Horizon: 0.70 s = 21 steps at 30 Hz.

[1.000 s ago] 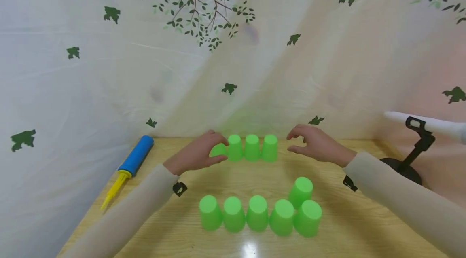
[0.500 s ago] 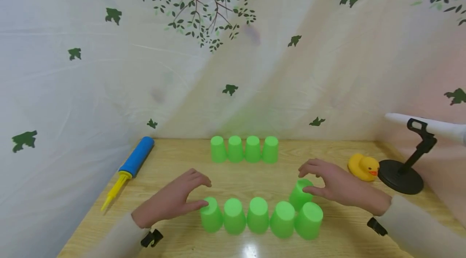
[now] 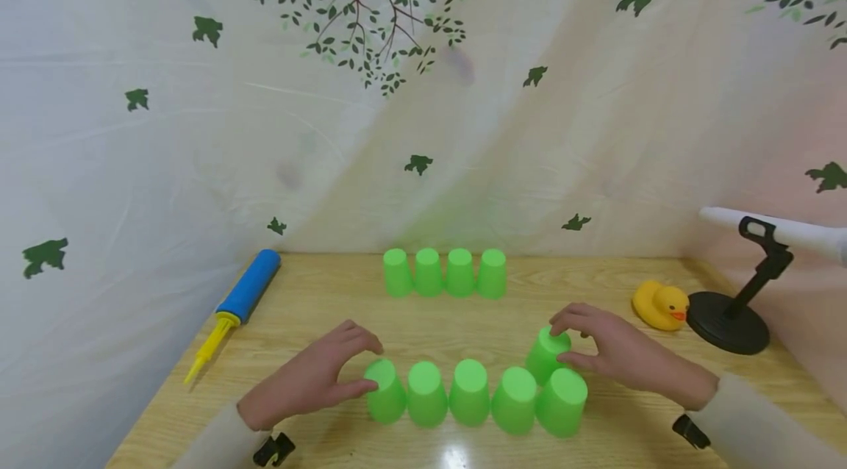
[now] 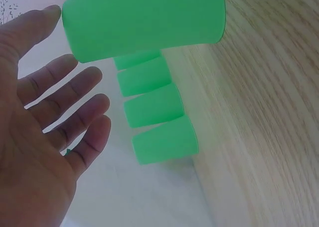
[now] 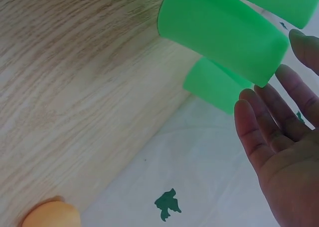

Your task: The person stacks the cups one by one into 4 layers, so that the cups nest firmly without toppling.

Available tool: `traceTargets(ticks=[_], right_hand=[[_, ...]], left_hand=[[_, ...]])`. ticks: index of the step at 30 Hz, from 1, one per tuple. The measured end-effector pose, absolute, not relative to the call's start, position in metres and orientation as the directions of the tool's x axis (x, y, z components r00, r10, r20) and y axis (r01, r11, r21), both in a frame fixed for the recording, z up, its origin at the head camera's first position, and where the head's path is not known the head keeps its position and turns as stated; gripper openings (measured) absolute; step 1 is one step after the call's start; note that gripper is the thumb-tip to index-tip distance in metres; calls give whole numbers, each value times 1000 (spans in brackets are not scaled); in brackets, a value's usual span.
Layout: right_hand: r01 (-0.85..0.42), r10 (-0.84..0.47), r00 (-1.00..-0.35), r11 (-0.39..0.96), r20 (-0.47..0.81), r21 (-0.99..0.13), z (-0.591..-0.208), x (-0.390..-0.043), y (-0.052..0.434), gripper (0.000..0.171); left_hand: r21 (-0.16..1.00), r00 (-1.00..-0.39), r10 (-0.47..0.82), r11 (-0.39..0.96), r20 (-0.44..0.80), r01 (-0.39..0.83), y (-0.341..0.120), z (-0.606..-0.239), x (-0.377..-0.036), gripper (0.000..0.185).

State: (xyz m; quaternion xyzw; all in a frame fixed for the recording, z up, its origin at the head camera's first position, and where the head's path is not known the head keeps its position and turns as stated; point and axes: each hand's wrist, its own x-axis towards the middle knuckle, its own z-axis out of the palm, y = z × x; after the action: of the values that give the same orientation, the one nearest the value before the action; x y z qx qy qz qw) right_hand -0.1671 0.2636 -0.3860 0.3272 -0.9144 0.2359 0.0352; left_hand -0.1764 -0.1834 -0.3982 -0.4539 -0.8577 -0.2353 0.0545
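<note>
Five upturned green cups stand in a near row [image 3: 470,392] on the wooden table [image 3: 317,292]. A sixth cup [image 3: 548,353] stands just behind the row's right end. Four more cups form a far row [image 3: 443,272]. My left hand [image 3: 372,366] sits at the near row's left end with its fingers spread, thumb against the leftmost cup [image 3: 385,392]. The left wrist view shows that cup [image 4: 144,20] beside my open palm [image 4: 75,112]. My right hand [image 3: 557,340] rests its fingertips on top of the sixth cup [image 5: 219,32], fingers [image 5: 259,132] nearly straight.
A blue and yellow hand pump [image 3: 234,300] lies at the table's left edge. A yellow rubber duck [image 3: 658,303] and a black stand [image 3: 731,322] holding a white rod sit at the right. A leaf-printed sheet [image 3: 423,87] hangs behind.
Both hands left the far row of cups and came back to the near row. In the last half second they closed in on the end cups.
</note>
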Motion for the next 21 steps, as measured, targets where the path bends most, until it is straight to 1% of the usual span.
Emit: traceTargets(ticks=[6, 15, 19, 21], right_hand=[[-614, -579, -784, 670, 225, -417, -387, -166, 263, 22], [-616, -577, -783, 669, 231, -416, -388, -166, 264, 23], [-616, -575, -784, 675, 234, -406, -389, -167, 263, 24], [-612, -572, -787, 679, 231, -406, -390, -167, 263, 24]], left_hand=[[373, -582, 761, 471, 285, 799, -183, -398, -175, 32], [355, -560, 769, 452, 310, 818, -183, -402, -175, 33], [365, -572, 764, 462, 298, 808, -183, -402, -175, 33], [375, -588, 757, 477, 285, 795, -184, -402, -174, 33]])
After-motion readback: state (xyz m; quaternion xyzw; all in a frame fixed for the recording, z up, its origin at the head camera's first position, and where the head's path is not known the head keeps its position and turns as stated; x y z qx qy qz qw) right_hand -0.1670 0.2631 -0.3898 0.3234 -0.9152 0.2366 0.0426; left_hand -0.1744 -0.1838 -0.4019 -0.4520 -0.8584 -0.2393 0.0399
